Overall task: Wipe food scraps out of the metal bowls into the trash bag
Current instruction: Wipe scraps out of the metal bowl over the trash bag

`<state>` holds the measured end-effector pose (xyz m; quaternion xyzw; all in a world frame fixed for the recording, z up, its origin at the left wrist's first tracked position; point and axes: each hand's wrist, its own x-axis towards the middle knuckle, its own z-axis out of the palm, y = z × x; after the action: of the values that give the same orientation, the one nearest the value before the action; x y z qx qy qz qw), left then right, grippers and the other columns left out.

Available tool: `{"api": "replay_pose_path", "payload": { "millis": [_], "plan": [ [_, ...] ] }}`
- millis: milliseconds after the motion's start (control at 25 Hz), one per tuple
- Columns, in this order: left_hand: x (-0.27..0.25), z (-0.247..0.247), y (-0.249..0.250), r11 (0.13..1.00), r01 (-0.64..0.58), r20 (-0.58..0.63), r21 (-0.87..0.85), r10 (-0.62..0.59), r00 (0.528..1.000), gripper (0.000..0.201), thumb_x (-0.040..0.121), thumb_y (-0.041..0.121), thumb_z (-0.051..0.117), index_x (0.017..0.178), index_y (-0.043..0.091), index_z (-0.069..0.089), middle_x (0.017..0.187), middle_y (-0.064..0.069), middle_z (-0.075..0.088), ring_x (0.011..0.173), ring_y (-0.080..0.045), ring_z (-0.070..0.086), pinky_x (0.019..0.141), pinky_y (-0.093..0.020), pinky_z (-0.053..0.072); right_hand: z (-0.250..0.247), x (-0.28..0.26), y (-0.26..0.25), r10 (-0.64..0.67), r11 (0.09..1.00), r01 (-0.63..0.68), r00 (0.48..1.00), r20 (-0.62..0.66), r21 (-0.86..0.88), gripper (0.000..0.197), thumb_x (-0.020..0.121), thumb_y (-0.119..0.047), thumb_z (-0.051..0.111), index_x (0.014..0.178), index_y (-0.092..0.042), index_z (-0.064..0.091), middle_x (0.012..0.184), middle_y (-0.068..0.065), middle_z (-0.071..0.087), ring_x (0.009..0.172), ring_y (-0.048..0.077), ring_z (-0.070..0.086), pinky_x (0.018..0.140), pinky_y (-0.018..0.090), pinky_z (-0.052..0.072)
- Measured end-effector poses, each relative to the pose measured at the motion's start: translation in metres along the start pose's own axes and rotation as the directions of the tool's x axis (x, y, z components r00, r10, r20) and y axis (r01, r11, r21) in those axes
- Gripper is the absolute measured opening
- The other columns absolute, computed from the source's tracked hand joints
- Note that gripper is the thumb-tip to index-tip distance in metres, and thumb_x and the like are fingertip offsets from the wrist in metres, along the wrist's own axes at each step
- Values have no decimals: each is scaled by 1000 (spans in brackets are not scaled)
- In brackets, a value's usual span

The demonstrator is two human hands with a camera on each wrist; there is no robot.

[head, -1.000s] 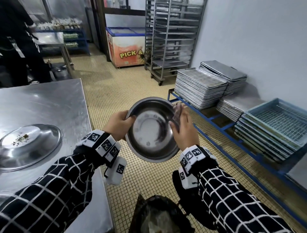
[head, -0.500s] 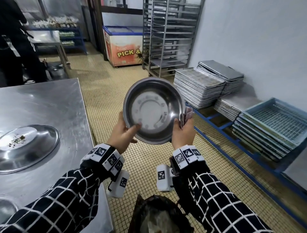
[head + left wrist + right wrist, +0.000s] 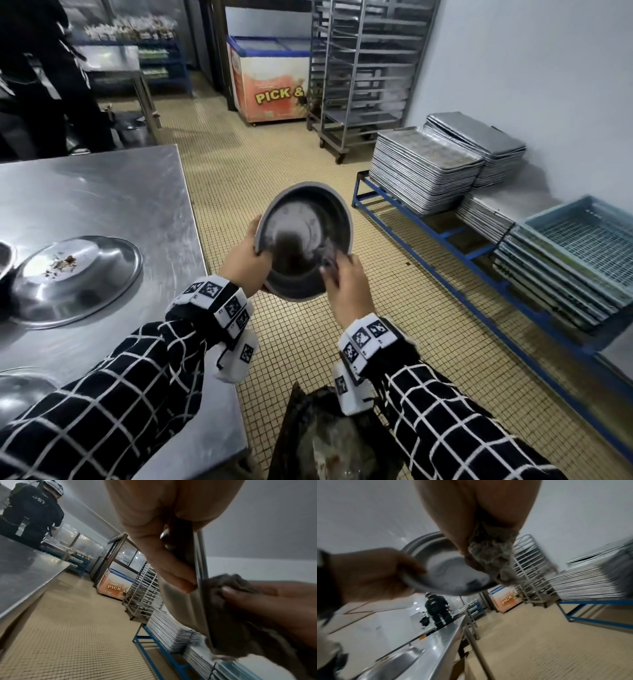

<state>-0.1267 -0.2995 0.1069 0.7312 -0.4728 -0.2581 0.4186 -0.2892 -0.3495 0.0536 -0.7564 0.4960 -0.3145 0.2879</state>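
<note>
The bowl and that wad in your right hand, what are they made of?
Bowl: looks like stainless steel with a dull brushed finish, grey sheen and thin rolled rim. Wad gripped by the right hand: probably a grey, fuzzy cloth or scouring pad; too blurred to tell which.

A: Bowl [image 3: 305, 240]?
B: Between both hands, out past the table [image 3: 102, 202] edge, over the floor. Left hand [image 3: 245, 265] on its left rim, right hand [image 3: 346, 291] with the cloth [image 3: 329, 254] at its right rim.
A: Trash bag [image 3: 329, 442]?
B: Below, nearer the person.
A: Table?
B: Left; plate with scraps [image 3: 73, 279] on it. Tray stacks [image 3: 424, 168] on the rack [image 3: 445, 236] to the right.
</note>
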Motion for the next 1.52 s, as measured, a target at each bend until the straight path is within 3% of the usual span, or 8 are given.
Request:
{"api": "replay_pose_path", "payload": {
  "millis": [160,280,840,1000,1120,1240,1360,1520],
  "plan": [
    [0,0,10,998,-57,-17,25,58,998,47,101,38,33,147,27,28,108,-5,61,75,-14,59,55,-16,45,33,-33,-21,-434,900,429,879,197,71,53,101,-45,21,147,-22,32,152,-1,33,143,10,20,119,31,16],
    [1,-9,10,995,-52,21,-82,54,998,47,99,45,35,143,30,35,93,-11,68,70,-29,68,56,-34,58,21,-21,16,-489,813,535,841,232,-230,58,101,-46,12,144,-15,38,147,5,41,142,19,26,116,42,23],
    [-8,-6,41,977,-28,39,-212,37,999,28,101,37,37,117,18,48,81,-8,63,45,-13,64,37,-25,49,-29,17,22,-210,807,153,977,-35,-571,64,98,-50,7,152,-17,2,159,1,-8,142,20,-21,117,48,-5],
    [-14,-9,43,961,19,89,-275,6,996,27,101,37,38,96,15,53,68,-6,64,44,-14,63,38,-26,50,-51,31,8,-235,953,186,951,-200,-237,65,98,-47,35,152,-19,12,159,3,7,143,17,8,108,35,24],
    [-9,-18,36,970,75,197,-230,-28,980,27,100,33,42,88,13,55,62,-6,62,44,-16,62,41,-27,52,-80,37,-5,-51,999,52,995,-88,8,38,96,-35,49,129,-16,45,107,-2,61,89,10,58,91,34,49],
    [-5,-18,25,969,85,228,-232,-31,973,17,95,27,51,104,13,54,73,-6,64,54,-17,64,54,-32,55,-84,32,-5,92,994,-93,996,22,53,17,97,-26,49,107,-13,52,80,-9,55,71,2,54,69,23,50],
    [-3,-12,14,948,-20,150,-319,72,986,58,84,29,66,134,16,39,111,-9,62,90,-22,68,80,-40,57,-69,25,-3,261,936,-208,951,-165,283,18,97,-26,48,104,-10,50,84,-5,56,79,14,60,69,27,52],
    [-14,4,16,937,-110,175,-333,176,969,85,81,28,71,145,22,16,121,2,54,102,2,60,82,-16,51,-50,16,-17,380,811,-228,905,-189,539,18,99,-30,43,109,-14,44,94,-2,54,81,14,55,67,24,46]
  ]
}}
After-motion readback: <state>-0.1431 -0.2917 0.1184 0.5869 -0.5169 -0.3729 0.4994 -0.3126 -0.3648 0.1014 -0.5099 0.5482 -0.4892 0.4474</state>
